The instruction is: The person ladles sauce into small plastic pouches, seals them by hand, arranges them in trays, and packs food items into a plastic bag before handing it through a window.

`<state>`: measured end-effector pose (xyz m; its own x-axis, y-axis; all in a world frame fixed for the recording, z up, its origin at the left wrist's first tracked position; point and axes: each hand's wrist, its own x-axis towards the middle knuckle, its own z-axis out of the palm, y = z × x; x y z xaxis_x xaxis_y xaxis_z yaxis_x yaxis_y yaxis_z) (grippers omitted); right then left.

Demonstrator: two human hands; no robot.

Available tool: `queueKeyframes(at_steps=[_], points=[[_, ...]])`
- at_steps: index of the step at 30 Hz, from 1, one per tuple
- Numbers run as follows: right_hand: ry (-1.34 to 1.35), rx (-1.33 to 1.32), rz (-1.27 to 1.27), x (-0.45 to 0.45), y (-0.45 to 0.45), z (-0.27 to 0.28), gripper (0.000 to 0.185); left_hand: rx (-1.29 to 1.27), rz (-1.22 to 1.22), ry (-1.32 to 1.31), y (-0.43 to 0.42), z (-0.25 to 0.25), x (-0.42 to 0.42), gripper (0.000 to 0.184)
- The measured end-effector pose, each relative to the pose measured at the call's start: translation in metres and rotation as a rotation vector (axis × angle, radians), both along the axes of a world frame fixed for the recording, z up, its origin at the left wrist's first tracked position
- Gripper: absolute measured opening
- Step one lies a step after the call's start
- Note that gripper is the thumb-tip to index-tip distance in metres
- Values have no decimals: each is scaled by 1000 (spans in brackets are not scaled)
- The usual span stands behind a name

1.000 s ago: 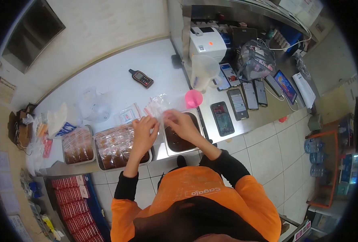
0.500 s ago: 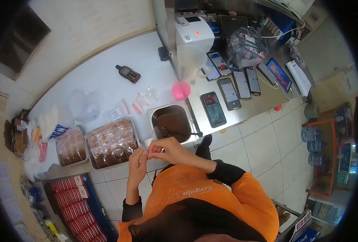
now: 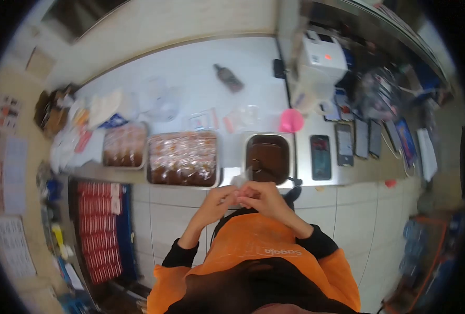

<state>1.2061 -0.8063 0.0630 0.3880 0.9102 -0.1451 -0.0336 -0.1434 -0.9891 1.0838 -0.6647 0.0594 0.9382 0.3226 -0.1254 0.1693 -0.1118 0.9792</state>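
Observation:
My left hand (image 3: pixel 215 204) and my right hand (image 3: pixel 264 199) meet at the counter's front edge, fingers pinched on a small clear plastic bag (image 3: pixel 241 179). The bag stands up from the fingertips and is blurred. Just beyond my right hand is a metal pan of dark brown sauce (image 3: pixel 268 154), with a black-handled ladle (image 3: pixel 295 181) in it. Left of the hands lies a tray of filled clear bags (image 3: pixel 183 158), and farther left a smaller tray of such bags (image 3: pixel 124 146). Flat bags (image 3: pixel 241 118) rest behind the pan.
A pink cup (image 3: pixel 291 121) and a clear jug (image 3: pixel 312 89) stand behind the pan. Several phones, one a dark phone (image 3: pixel 321 157), lie to the right. A handheld meter (image 3: pixel 228 78) is at the back, near a white printer (image 3: pixel 324 55). Red boxes (image 3: pixel 97 225) sit below left.
Both hands have drawn back from the flat bags to the counter's front edge, with a bag now between the fingers. The whole view has swung, shifting the counter items rightward since the middle frame.

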Motion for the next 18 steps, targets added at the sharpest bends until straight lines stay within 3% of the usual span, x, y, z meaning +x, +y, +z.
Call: queueKeyframes(at_steps=[5, 7, 9, 10, 12, 13, 15, 16, 18], points=[[218, 9, 88, -5, 2, -9, 6, 142, -47, 21, 3, 6, -9, 14], [284, 25, 97, -7, 6, -6, 5, 34, 2, 19, 0, 7, -9, 13], [-81, -61, 108, -10, 5, 2, 7, -83, 39, 14, -3, 3, -11, 12], [-83, -65, 116, -12, 6, 5, 7, -9, 72, 5, -5, -2, -12, 13], [-598, -40, 82, -17, 9, 10, 10, 62, 106, -6, -10, -5, -14, 13], [-601, -40, 86, -17, 10, 1, 10, 76, 141, -25, -13, -2, -15, 14], [-144, -59, 1, -16, 14, -27, 12, 88, 181, -45, -17, -3, -12, 15], [-145, -60, 7, -16, 16, -28, 12, 165, 239, -30, -17, -6, -10, 16], [-578, -19, -179, -15, 25, -28, 12, 244, 300, -15, -10, -14, -7, 17]])
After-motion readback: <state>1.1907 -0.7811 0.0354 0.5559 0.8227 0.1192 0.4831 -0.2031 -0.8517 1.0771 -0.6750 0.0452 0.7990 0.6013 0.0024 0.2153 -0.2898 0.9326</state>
